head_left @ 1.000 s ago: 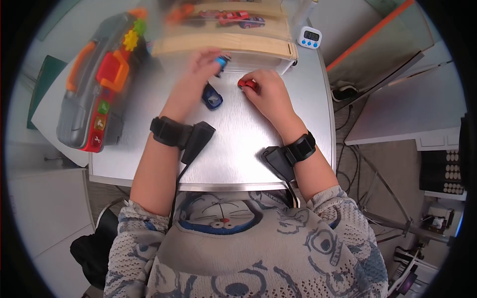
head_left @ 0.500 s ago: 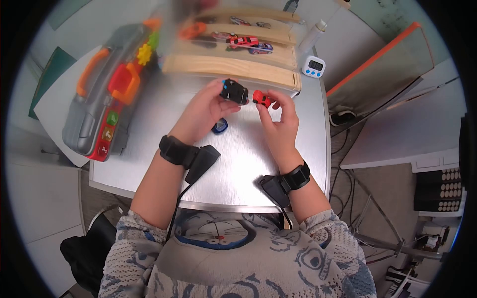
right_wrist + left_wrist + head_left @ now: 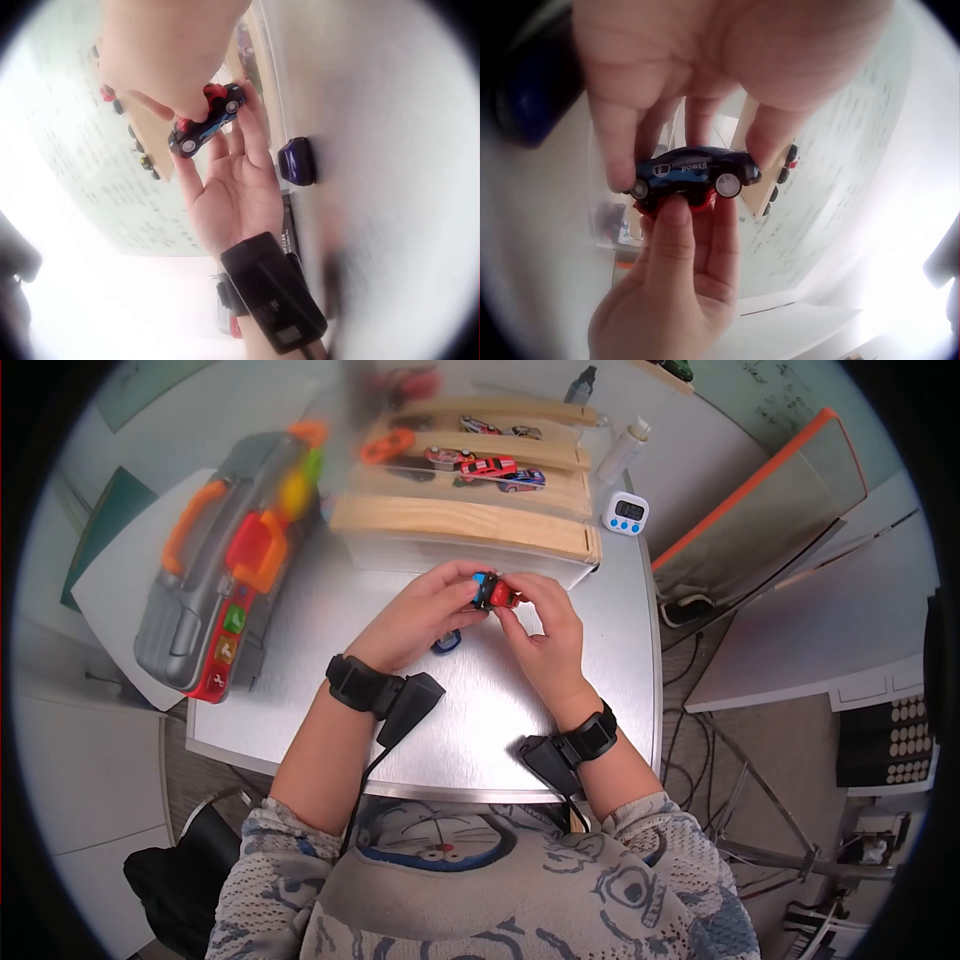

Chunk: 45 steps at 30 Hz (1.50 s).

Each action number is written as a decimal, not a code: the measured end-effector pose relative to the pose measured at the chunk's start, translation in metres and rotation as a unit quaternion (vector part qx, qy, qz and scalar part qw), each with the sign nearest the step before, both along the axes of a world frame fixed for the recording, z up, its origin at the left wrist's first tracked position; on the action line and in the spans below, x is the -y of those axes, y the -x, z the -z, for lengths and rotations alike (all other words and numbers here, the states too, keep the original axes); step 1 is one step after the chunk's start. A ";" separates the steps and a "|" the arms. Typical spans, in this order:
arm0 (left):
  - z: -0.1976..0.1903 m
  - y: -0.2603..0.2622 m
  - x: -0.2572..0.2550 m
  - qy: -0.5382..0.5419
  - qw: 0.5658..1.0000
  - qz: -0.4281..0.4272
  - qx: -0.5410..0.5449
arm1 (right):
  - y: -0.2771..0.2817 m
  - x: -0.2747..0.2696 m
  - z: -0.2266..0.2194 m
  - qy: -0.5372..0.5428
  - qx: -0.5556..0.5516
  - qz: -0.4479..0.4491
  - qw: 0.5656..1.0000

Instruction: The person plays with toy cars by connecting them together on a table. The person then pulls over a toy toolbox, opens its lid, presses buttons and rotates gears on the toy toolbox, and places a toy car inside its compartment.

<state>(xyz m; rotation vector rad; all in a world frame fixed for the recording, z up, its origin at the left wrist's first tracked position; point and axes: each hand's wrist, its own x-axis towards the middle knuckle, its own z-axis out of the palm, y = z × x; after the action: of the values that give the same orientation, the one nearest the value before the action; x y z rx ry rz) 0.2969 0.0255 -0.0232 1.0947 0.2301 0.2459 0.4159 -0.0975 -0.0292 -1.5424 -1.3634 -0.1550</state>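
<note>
The left hand (image 3: 425,618) holds a blue-and-black toy car (image 3: 482,590) by its two ends, between thumb and fingers, a white 13 and the word POWER on its side; the right hand (image 3: 548,638) pinches a small red toy car (image 3: 503,594) against it, so that the two meet in mid-air above the middle of the metal surface (image 3: 480,750); in the right wrist view the right hand hides much of the red one.

A dark blue toy car (image 3: 298,160) rests on the surface just beside the left hand, which partly covers it from the head view; just beyond the hands a tiered rack with wooden boards (image 3: 470,518) blocks the far side, carrying among others a red race car (image 3: 489,468), a purple-blue car (image 3: 523,481) and an orange car (image 3: 388,447); a white timer (image 3: 626,513) stands near its right end, with a pale bottle (image 3: 624,450) behind; a bulky grey toolbox case (image 3: 170,625) with orange handles takes up the left edge, well apart from both hands.
</note>
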 end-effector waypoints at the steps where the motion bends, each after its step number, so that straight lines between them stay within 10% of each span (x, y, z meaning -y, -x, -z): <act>1: -0.001 0.001 -0.001 0.012 1.000 0.000 0.017 | 0.000 0.000 0.002 0.012 -0.001 0.022 1.000; 9: 0.008 0.005 -0.019 0.109 0.988 0.000 0.111 | -0.004 -0.003 0.011 0.019 -0.051 0.044 0.998; 17: -0.002 0.004 -0.008 -0.116 0.992 -0.007 -0.048 | 0.006 0.003 -0.002 -0.017 -0.027 -0.001 0.999; 30: 0.001 0.006 -0.012 -0.016 0.998 -0.011 0.059 | 0.001 -0.001 0.002 0.003 -0.020 0.052 0.998; 38: 0.001 0.000 -0.005 -0.163 0.985 -0.020 -0.044 | 0.006 0.005 -0.008 -0.079 0.060 -0.009 0.995; 45: 0.008 0.001 -0.008 -0.061 0.996 -0.038 0.045 | -0.001 -0.001 0.001 -0.026 0.086 0.013 0.996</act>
<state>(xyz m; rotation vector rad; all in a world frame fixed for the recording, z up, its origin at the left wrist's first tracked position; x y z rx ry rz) 0.2957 0.0338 -0.0309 1.1944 0.1769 0.3804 0.4168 -0.0966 -0.0301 -1.5324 -1.4617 -0.3442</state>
